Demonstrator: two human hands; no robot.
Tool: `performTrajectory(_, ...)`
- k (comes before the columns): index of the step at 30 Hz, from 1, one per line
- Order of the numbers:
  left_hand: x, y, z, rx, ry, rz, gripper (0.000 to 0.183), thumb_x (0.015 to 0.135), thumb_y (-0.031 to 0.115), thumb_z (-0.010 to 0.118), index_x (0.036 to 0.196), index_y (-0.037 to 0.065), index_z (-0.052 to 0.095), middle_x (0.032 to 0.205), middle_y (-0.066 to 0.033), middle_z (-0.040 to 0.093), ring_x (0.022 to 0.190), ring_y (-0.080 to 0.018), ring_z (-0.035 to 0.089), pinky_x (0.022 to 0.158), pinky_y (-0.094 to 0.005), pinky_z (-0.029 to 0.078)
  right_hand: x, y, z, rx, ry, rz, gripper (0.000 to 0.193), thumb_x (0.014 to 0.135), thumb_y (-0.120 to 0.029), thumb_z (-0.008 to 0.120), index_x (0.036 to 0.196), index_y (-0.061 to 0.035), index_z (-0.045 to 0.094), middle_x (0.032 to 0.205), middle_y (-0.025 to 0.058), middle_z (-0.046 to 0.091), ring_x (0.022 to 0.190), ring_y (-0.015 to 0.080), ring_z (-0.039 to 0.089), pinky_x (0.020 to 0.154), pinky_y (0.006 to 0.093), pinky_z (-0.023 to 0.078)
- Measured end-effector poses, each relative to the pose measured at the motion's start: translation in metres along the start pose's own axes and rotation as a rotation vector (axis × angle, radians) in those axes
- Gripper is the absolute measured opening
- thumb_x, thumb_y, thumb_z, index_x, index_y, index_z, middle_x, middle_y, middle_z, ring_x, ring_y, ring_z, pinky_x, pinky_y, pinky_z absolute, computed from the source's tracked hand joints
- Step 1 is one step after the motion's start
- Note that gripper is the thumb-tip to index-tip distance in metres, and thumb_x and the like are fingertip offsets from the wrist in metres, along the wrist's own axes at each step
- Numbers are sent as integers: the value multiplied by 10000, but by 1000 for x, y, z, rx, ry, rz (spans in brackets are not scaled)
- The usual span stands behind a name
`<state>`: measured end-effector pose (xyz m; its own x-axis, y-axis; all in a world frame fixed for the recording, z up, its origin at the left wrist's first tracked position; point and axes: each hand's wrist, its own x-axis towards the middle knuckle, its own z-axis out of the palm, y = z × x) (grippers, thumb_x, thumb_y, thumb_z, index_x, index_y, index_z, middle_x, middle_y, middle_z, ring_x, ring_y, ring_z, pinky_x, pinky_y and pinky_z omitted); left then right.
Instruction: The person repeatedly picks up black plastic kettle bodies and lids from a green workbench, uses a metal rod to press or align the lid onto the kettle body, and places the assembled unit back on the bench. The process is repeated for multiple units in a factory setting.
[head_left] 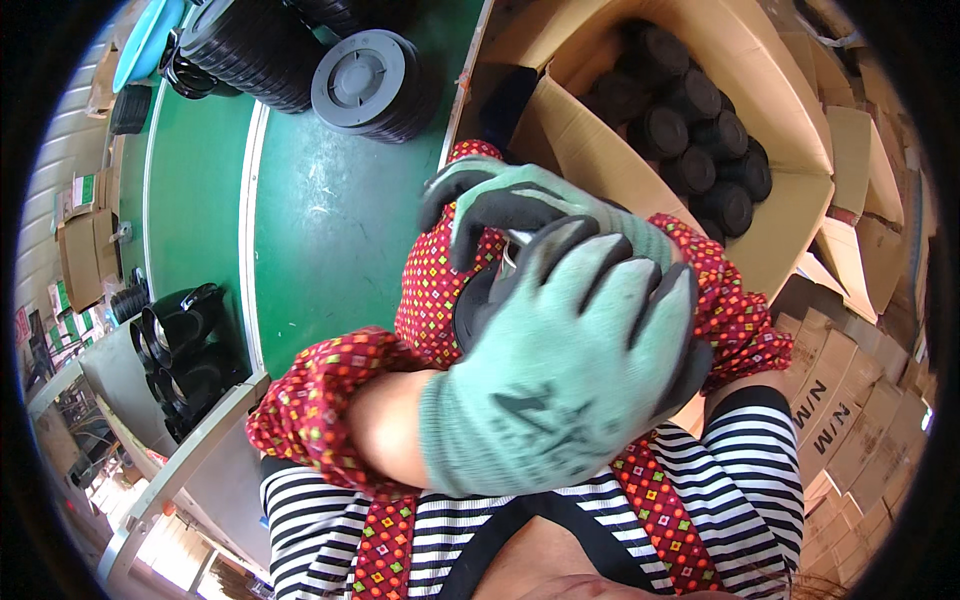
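Observation:
Both my hands wear green knit gloves with black-coated fingers and palms. My left hand (pixel 560 370) is in front, its back toward me and its fingers curled over. Behind it, my right hand (pixel 540 200) reaches leftward with bent fingers, slightly blurred. The two hands overlap closely in front of my lap. A dark rounded thing (pixel 472 312) shows at the left edge of my left glove, mostly hidden by the hands; its kind cannot be made out. A small shiny bit (pixel 512 250) glints between the gloves.
An open cardboard box (pixel 800 170) at the far right holds several black round, cylinder-shaped parts (pixel 690 135). On the green work surface (pixel 320 240) stand stacks of black discs (pixel 365 80). Black parts (pixel 180 340) lie at the left behind a metal rail (pixel 190 470). Stacked cartons (pixel 850 400) stand on the right.

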<state>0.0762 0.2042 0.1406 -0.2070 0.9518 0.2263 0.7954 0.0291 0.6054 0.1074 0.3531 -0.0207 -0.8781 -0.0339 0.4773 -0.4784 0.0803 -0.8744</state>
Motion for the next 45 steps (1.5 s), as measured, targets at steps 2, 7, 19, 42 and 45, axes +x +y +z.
performTrajectory(2, 4, 4, 11, 53, -18, 38, 580, 848, 326, 646, 1291, -50, 655, 1153, -214, 664, 1100, -388, 616, 1026, -579, 480, 2, -5, 4, 43, -19, 31, 274, 1031, -185, 608, 1234, -22, 692, 1331, 175, 642, 1304, 362, 572, 1167, 466, 405)
performTrajectory(7, 6, 2, 4, -42, -114, 34, 529, 819, 313, 647, 1228, -20, 684, 1134, -211, 658, 1069, -390, 617, 975, -536, 512, 3, -8, 3, 107, -65, 86, 271, 1052, -214, 577, 1169, -1, 698, 1336, 190, 643, 1345, 364, 551, 1211, 474, 361)
performTrajectory(19, -53, -106, -11, -1293, 198, 290, 457, 1064, 405, 583, 933, -5, 735, 970, -187, 739, 983, -451, 736, 1085, -611, 481, 11, -96, -20, -671, -159, 296, 457, 851, -429, 763, 1135, -85, 661, 996, 132, 618, 929, 357, 595, 852, 488, 456)
performTrajectory(42, 2, -195, 9, -289, -279, 214, 534, 768, 329, 677, 1177, -14, 686, 1017, -218, 693, 892, -450, 671, 795, -462, 548, 49, -177, -1, -937, -373, 657, 714, 830, -265, 782, 1434, 53, 572, 1078, 188, 658, 833, 327, 659, 691, 421, 519)
performTrajectory(45, 4, -162, -15, -128, -199, 200, 516, 824, 314, 736, 1239, 12, 681, 1107, -205, 680, 978, -441, 660, 858, -470, 550, 52, -181, -16, -817, -362, 657, 626, 887, -264, 758, 1388, 71, 588, 1051, 211, 680, 892, 371, 686, 744, 446, 543)
